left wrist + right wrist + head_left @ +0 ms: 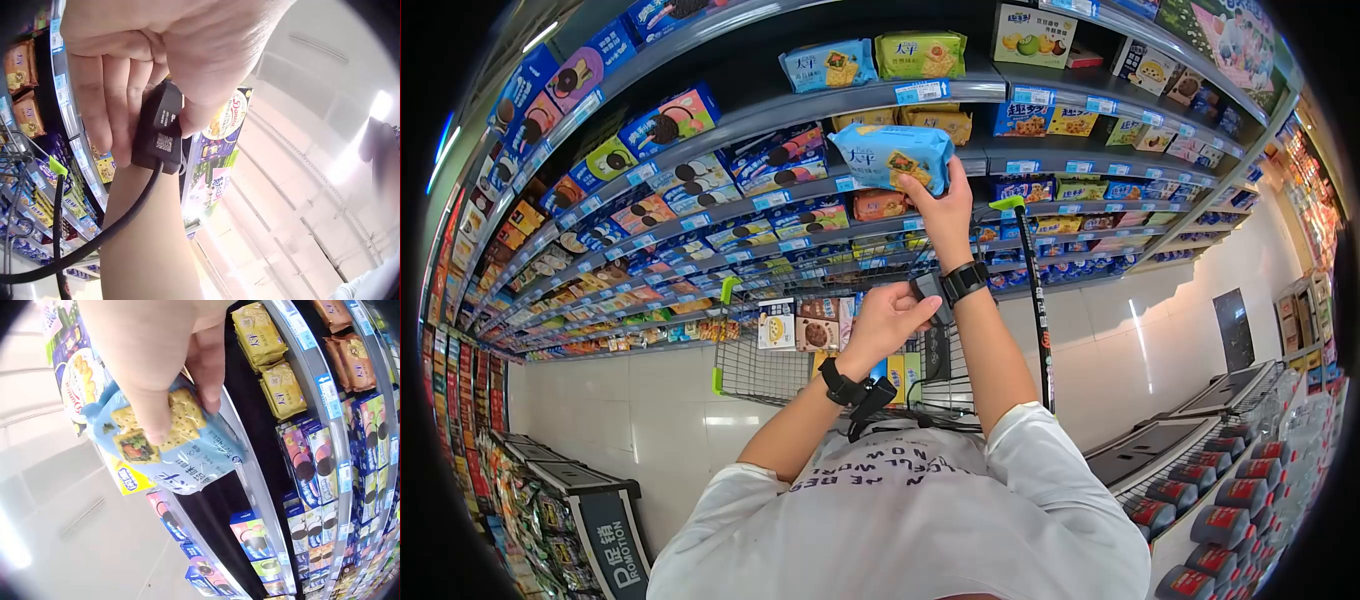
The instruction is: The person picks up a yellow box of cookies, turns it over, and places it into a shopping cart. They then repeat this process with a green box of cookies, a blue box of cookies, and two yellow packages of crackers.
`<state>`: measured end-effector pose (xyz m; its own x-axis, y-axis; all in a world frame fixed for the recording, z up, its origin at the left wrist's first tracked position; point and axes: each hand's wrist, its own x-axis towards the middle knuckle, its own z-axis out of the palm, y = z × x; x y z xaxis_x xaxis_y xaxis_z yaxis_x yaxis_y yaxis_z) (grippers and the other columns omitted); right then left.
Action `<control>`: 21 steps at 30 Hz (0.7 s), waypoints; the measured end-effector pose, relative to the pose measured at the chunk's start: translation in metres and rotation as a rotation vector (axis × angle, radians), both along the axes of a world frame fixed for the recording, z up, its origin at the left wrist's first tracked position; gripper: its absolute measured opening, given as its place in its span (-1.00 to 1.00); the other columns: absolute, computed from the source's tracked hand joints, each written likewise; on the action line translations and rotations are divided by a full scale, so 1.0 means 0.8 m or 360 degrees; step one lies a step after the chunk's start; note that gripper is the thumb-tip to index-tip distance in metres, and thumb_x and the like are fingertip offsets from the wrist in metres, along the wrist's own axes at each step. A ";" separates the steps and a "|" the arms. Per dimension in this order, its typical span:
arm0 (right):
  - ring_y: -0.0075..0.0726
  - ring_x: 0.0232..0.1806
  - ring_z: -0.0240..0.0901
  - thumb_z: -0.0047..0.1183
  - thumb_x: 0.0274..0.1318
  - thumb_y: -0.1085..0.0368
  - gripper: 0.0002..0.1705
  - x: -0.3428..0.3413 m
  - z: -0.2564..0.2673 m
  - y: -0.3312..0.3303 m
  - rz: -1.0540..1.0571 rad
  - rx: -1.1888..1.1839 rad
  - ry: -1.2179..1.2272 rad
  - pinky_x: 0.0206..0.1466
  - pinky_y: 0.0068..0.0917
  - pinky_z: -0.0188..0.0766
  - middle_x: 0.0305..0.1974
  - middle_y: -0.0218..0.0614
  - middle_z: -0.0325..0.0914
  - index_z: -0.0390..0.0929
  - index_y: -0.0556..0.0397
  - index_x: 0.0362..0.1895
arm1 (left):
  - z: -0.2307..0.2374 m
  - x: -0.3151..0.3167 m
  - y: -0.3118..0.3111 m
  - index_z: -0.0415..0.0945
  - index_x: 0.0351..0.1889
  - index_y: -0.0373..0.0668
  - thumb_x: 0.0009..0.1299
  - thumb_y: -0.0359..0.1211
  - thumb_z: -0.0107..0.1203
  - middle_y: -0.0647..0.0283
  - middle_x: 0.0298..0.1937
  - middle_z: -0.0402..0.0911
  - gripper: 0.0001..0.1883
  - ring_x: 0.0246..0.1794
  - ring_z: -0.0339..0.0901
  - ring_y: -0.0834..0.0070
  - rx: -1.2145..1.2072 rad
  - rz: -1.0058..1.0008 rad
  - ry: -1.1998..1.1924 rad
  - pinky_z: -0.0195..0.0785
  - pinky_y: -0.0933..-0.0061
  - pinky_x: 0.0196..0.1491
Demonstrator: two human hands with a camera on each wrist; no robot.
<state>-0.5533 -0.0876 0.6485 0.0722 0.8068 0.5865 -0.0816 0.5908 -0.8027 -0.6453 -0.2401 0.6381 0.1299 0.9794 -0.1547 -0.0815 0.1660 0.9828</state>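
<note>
A light-blue cracker packet [890, 157] is gripped by my right hand [941, 205], held up in front of the shelves. In the right wrist view the thumb of the right hand [153, 369] lies across the front of the blue packet [187, 453], with fingers behind it. My left hand [887, 325] is at the right wrist, pinching the small black camera module [931, 297] strapped there. The left wrist view shows the left hand [156, 69] with thumb and fingers around that black module [164, 128], a cable running from it.
A wire shopping cart [760, 375] with several boxes stands below my hands. Shelves of biscuits [790, 170] curve across the front; one blue and one green packet [920, 55] sit on an upper shelf. A promotion stand [612, 540] is at the lower left, bottles [1240, 495] at the lower right.
</note>
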 end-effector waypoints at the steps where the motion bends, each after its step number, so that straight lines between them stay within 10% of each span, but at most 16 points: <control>1: -0.51 -0.15 0.50 0.30 0.02 0.21 -0.46 0.004 0.005 -0.006 0.0008 -0.0003 -0.0005 -0.16 -0.53 0.47 -0.14 -0.33 0.54 0.38 0.17 0.03 | -0.002 0.003 -0.001 0.49 -0.36 -0.32 0.35 -0.29 0.18 0.38 -0.52 0.58 -0.76 -0.48 0.48 0.75 0.0071 -0.0005 0.0087 0.41 0.65 -0.37; 7: -0.50 -0.21 0.51 0.30 0.02 0.19 -0.47 0.019 0.019 -0.027 -0.0118 0.0155 -0.0209 -0.18 -0.55 0.46 -0.20 -0.32 0.57 0.40 0.18 0.01 | -0.023 0.005 0.001 0.51 -0.35 -0.34 0.33 -0.30 0.18 0.35 -0.48 0.61 -0.76 -0.47 0.48 0.74 0.0280 -0.0078 0.0288 0.36 0.64 -0.40; 13: -0.54 -0.37 0.57 0.16 0.14 0.00 -0.54 0.040 0.028 -0.049 0.0434 -0.0784 0.0435 -0.37 -0.71 0.45 -0.28 -0.34 0.61 0.45 0.07 -0.06 | -0.008 0.003 0.010 0.48 0.04 -0.26 0.45 -0.29 0.01 0.26 -0.17 0.63 -0.70 -0.23 0.57 0.64 0.0266 -0.0324 -0.0133 0.41 0.64 -0.18; 21: -0.61 -0.45 0.57 0.05 0.18 -0.13 -0.47 0.077 -0.007 -0.079 0.0464 -0.1126 0.0196 -0.46 -0.79 0.40 -0.30 -0.36 0.60 0.46 0.07 -0.05 | 0.008 -0.080 0.050 0.20 0.29 -0.14 0.47 0.06 -0.23 0.14 0.26 0.37 -0.41 0.21 0.34 0.34 0.0214 0.0571 -0.0531 0.20 0.25 0.21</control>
